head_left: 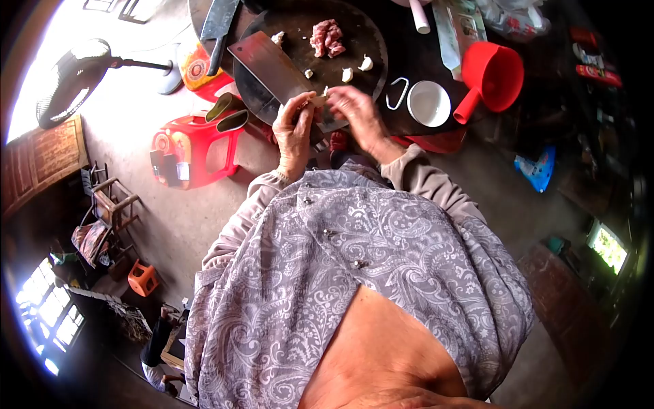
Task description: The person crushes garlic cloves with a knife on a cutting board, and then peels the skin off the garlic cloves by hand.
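Note:
My left hand pinches a small pale garlic clove between thumb and fingertips, close to the near edge of the round dark chopping board. My right hand, slightly blurred, meets it from the other side, its bent fingertips closed at the clove. A wide cleaver lies across the left part of the board, its near end passing beneath my hands. Beyond, a pile of cut raw meat sits on the board. White garlic cloves lie to its near right, with smaller bits nearer the cleaver.
Right of the board stand a white enamel mug and a red plastic dipper. A second knife rests at the upper left. On the floor to the left are red plastic stools and a standing fan.

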A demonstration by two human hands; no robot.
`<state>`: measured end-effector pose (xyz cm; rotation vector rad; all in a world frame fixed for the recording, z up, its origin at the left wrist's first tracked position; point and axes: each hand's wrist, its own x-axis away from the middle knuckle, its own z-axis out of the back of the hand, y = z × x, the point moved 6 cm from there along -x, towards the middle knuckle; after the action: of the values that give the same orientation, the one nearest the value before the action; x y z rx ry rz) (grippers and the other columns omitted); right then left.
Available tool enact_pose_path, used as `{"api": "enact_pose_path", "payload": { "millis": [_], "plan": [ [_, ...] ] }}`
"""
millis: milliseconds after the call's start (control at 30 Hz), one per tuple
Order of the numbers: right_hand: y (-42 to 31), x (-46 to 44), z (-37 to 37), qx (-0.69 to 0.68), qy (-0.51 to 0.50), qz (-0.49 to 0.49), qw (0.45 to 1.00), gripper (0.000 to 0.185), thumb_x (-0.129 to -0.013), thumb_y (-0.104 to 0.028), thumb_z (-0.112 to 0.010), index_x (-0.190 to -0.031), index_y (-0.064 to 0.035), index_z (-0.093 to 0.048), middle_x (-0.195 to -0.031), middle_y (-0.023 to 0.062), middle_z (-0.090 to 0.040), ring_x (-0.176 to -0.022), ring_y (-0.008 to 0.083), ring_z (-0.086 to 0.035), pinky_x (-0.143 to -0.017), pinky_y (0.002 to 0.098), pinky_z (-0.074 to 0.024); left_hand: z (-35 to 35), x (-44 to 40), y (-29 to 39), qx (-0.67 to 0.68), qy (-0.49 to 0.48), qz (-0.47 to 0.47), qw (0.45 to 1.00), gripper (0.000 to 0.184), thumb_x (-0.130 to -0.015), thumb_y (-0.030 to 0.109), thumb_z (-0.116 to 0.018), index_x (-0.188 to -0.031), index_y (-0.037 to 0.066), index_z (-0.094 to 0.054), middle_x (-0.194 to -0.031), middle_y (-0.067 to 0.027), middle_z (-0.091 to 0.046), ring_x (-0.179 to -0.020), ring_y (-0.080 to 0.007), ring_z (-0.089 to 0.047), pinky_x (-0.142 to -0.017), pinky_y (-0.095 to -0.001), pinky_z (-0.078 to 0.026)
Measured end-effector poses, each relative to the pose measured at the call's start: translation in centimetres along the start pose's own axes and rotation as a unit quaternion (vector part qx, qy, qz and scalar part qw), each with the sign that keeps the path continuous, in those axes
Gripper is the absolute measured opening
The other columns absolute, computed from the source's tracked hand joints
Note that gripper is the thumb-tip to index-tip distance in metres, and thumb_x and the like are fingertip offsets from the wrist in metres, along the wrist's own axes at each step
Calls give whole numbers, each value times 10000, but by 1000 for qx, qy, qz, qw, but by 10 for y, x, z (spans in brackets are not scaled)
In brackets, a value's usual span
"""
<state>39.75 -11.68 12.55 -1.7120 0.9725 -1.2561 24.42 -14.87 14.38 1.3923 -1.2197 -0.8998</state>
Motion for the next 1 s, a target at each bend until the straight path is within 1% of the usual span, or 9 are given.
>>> {"api": "enact_pose_path", "payload": {
  "millis": [33,100,500,600,633,700,800,900,1000],
  "plan": [
    [13,1,-20,-161,-50,-39,985,238,-957,-267,-633,-1137,-112,-652,-965,-4,-654,-857,69,-599,-771,246,-495,-1,-1,1,-36,10,-35,999,205,-913,4,-612,-1112,36,-650,-931,-31,-663,-805,-97,-596,-743,-227,-482],
    [6,7,-38,-263,-83,-45,960,216,-962,-239,-622,-1146,-129,-647,-988,-22,-660,-860,63,-601,-769,235,-484,-4,-2,7,-81,27,-75,994,228,-893,-23,-626,-1111,40,-641,-938,-32,-663,-846,-101,-601,-779,-236,-487],
    [34,3,-27,-335,-30,-161,928,140,-955,-205,-619,-1086,-173,-659,-940,-38,-680,-767,69,-605,-631,253,-492,-6,1,21,-110,-24,-52,992,546,-843,-63,-672,-1345,111,-547,-1016,-50,-658,-937,-115,-615,-820,-255,-503],
    [67,-29,3,-193,-20,-110,975,202,-947,-210,-626,-1125,-120,-659,-1023,67,-680,-853,157,-634,-694,304,-519,1,-1,25,-238,-28,-122,963,710,-836,-64,-672,-1464,150,-417,-1015,-56,-662,-934,-127,-627,-820,-270,-511],
    [59,-41,17,3,6,-38,999,173,-928,-193,-637,-1076,-107,-656,-974,84,-676,-813,195,-634,-675,321,-518,5,-1,24,-217,-17,-106,970,749,-835,-60,-673,-1485,153,-368,-1010,-54,-664,-923,-129,-630,-816,-274,-513],
    [36,-57,31,385,57,109,915,120,-891,-161,-658,-979,-79,-648,-877,118,-667,-733,270,-636,-636,354,-516,15,2,25,-177,4,-75,981,834,-831,-53,-676,-1527,160,-268,-999,-52,-668,-901,-134,-635,-810,-282,-516],
    [8,-56,23,484,76,333,806,99,-852,-133,-676,-882,-47,-637,-827,164,-620,-759,342,-616,-664,389,-510,30,6,31,-217,-23,-39,975,841,-862,-36,-626,-1546,143,-170,-886,-23,-639,-769,-95,-588,-701,-242,-481],
    [-10,-56,18,464,66,377,799,105,-843,-135,-684,-804,-57,-626,-797,144,-602,-761,325,-619,-670,403,-507,42,15,35,-227,-24,-26,973,682,-888,3,-604,-1485,115,-292,-809,-35,-622,-665,-95,-580,-603,-253,-473],
    [-16,-61,26,448,60,293,843,124,-821,-142,-697,-793,-51,-617,-770,135,-618,-716,325,-631,-643,404,-510,53,19,40,-255,-54,-9,965,431,-913,54,-586,-1325,76,-462,-724,-56,-608,-581,-122,-586,-550,-284,-473]
  ]
}}
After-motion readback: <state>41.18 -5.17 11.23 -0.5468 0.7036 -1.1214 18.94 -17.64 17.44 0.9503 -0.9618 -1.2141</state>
